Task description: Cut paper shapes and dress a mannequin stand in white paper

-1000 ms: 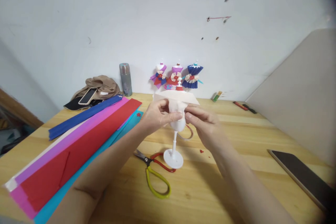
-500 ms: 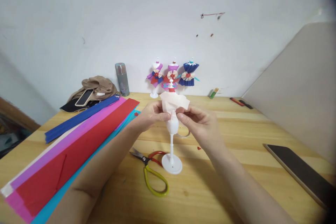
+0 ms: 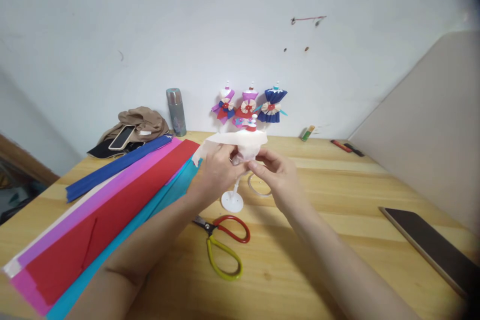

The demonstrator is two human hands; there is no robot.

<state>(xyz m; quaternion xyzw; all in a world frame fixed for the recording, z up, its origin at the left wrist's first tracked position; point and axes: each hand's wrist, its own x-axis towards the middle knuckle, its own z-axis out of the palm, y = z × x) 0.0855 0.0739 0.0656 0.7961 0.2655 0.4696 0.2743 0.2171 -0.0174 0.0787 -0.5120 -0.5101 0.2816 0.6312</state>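
Observation:
A miniature white dress form (image 3: 232,202) leans in the middle, its round base at the lower left and its red-collared neck at the top. A pale cream paper strip (image 3: 232,138) is draped around its upper body, with a loose end trailing left. My left hand (image 3: 215,172) is closed around the left side of the form and the paper, fingertips partly hidden. On the other side, my right hand (image 3: 281,172) pinches paper and form near the waist with thumb and fingers. Scissors (image 3: 210,232) with one red and one yellow handle lie just below.
Coloured paper sheets (image 3: 112,210) lie at left, near a cap (image 3: 142,122) with a phone (image 3: 122,137) on it. A flask (image 3: 176,112) and three dressed miniature forms (image 3: 273,105) stand along the wall. A tape ring (image 3: 259,192) is behind my right hand; a dark tablet (image 3: 423,245) lies right.
The dress form has tilted, its base swinging away from me and left, its top right. The paper's loose end now stretches left over my left hand. The scissors' red handle has come into fuller view.

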